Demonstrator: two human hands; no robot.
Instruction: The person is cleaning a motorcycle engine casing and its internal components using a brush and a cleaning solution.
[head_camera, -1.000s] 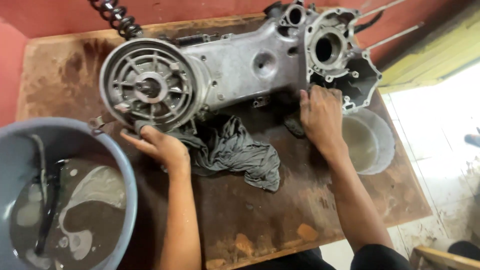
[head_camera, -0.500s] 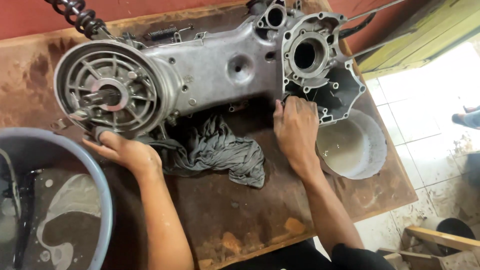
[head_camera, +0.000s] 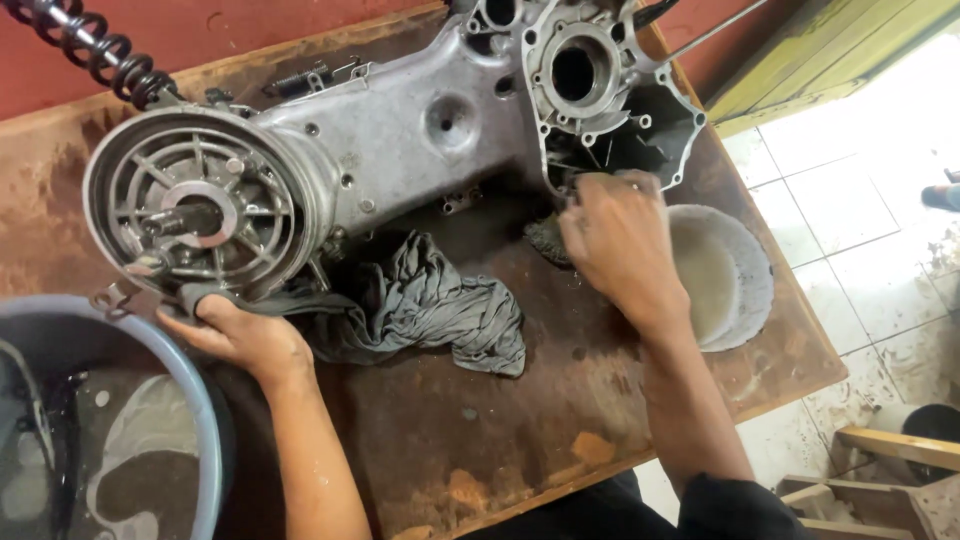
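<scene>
The left hand (head_camera: 245, 340) curls its fingers on the engine casing's (head_camera: 400, 140) round end. The right hand (head_camera: 620, 240), fingers pressed together, rubs a dark pad (head_camera: 548, 240) against it near the bench's (head_camera: 500, 440) right edge.

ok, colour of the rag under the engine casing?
Dark grey, crumpled rag, lying on the brown table. Best seen in the head view.

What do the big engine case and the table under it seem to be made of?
Engine case: probably cast aluminium, by its dull silver-grey, slightly grainy skin with moulded ribs and bolt holes. Table: likely wood or board, brown and stained, its surface chipped to paler patches near the front edge.
</scene>
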